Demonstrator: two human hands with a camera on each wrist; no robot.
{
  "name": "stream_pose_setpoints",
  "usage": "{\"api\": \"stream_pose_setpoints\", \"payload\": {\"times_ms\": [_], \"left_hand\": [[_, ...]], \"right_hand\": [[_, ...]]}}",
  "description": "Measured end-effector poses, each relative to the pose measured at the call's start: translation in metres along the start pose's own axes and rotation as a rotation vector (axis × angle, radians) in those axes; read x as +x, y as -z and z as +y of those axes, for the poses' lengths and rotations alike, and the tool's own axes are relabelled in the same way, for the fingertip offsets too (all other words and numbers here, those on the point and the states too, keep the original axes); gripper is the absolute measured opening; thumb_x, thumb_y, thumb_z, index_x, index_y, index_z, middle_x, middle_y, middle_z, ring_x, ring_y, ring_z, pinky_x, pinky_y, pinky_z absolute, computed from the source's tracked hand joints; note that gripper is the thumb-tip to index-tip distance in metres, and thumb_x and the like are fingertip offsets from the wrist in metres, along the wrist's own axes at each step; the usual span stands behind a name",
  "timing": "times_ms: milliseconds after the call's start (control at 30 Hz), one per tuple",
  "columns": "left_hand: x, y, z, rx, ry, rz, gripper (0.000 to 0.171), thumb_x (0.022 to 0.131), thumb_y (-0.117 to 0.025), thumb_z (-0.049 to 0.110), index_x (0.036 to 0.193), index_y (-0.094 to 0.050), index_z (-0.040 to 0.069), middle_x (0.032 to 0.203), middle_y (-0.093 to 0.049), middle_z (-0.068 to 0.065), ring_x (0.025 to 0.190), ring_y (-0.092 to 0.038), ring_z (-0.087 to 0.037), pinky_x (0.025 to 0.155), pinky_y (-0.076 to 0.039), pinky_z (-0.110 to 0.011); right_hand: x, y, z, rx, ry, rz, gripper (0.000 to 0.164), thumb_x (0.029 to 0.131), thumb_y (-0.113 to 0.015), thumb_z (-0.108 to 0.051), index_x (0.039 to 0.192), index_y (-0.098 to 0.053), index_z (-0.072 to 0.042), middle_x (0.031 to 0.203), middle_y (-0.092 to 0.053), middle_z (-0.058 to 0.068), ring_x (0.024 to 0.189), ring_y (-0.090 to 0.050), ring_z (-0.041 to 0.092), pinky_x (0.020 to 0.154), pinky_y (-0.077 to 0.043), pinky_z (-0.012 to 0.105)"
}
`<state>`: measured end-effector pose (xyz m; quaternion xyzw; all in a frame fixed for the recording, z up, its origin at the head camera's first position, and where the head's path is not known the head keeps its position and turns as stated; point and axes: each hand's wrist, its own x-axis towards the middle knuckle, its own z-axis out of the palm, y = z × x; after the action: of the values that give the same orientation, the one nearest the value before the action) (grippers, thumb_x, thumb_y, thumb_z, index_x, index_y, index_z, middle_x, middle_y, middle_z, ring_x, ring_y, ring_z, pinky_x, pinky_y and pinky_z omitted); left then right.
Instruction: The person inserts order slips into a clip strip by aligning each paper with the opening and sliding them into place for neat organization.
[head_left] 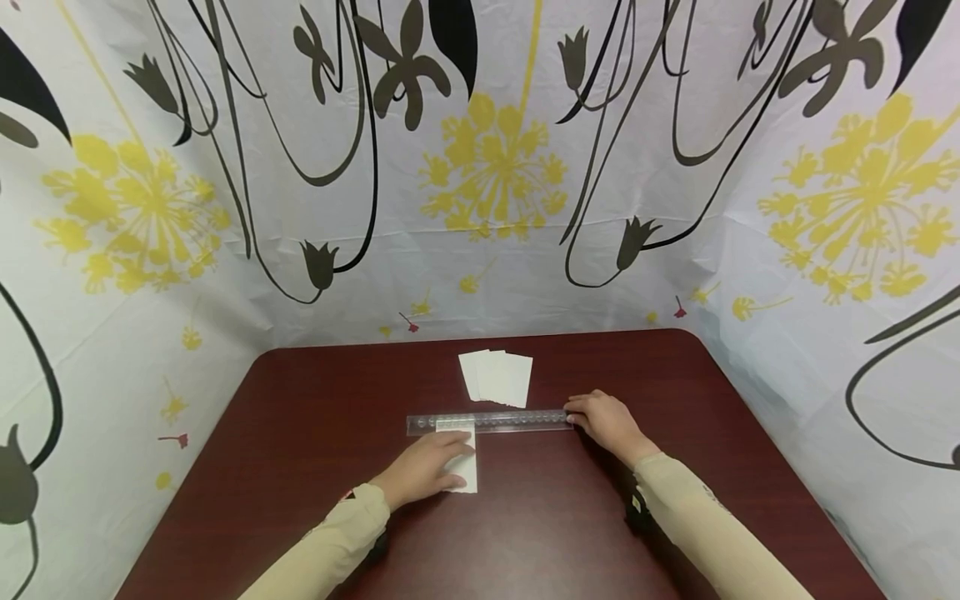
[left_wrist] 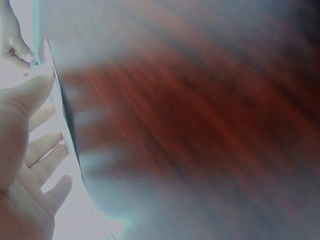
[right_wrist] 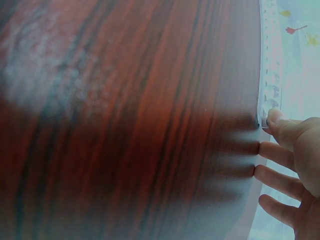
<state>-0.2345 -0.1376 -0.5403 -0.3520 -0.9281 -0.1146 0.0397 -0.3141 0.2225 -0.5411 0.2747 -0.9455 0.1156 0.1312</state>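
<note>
A clear plastic ruler [head_left: 517, 421] lies crosswise on the table, over the far end of a narrow white paper piece [head_left: 467, 475]. My left hand [head_left: 423, 468] rests on that paper from the left, just below the ruler. Its fingers look spread and fairly straight in the left wrist view, touching the thin sheet. At the ruler's right end, my right hand [head_left: 603, 421] holds it. The right wrist view shows thumb and forefinger pinching the ruler tip [right_wrist: 270, 95], while the other fingers reach down to the tabletop.
Behind the ruler, several white paper pieces [head_left: 495, 377] lie overlapped in a loose fan. The dark red-brown table [head_left: 337, 383] has rounded far corners. Patterned white fabric [head_left: 495, 283] with flowers hangs around its back and sides.
</note>
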Motion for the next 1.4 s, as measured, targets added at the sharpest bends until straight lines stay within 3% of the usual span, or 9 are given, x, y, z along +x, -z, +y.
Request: {"api": "stream_pose_setpoints", "payload": {"times_ms": [400,633,1400], "left_hand": [[0.0029,-0.0043,0.0030,0.007,-0.021,0.004,0.052,0.089,-0.070,0.042,0.132,-0.063,0.015,0.144,-0.057,-0.009,0.134,-0.054,-0.026,0.111,-0.044,-0.045],[0.0035,-0.0025,0.0060,0.010,0.005,-0.025,0.052,0.089,-0.070,0.043,0.133,-0.062,0.017,0.146,-0.056,-0.006,0.137,-0.052,-0.023,0.114,-0.042,-0.044],[0.0063,-0.0032,0.0043,0.019,0.008,-0.029,0.054,0.088,-0.070,0.045,0.134,-0.061,0.019,0.147,-0.055,-0.005,0.137,-0.052,-0.022,0.114,-0.042,-0.043]], "right_hand": [[-0.0008,-0.0005,-0.0012,-0.004,-0.004,-0.008,0.022,0.089,-0.072,-0.018,0.110,-0.076,-0.011,0.119,-0.073,0.011,0.100,-0.068,0.029,0.080,-0.058,0.044],[-0.0011,-0.0004,-0.0017,-0.006,0.010,0.008,0.021,0.089,-0.073,-0.017,0.108,-0.077,-0.010,0.117,-0.074,0.011,0.098,-0.068,0.029,0.079,-0.058,0.043],[0.0000,0.0006,-0.0021,-0.014,-0.013,-0.008,0.023,0.089,-0.072,-0.018,0.110,-0.076,-0.010,0.119,-0.073,0.011,0.103,-0.068,0.029,0.082,-0.058,0.044]]}}
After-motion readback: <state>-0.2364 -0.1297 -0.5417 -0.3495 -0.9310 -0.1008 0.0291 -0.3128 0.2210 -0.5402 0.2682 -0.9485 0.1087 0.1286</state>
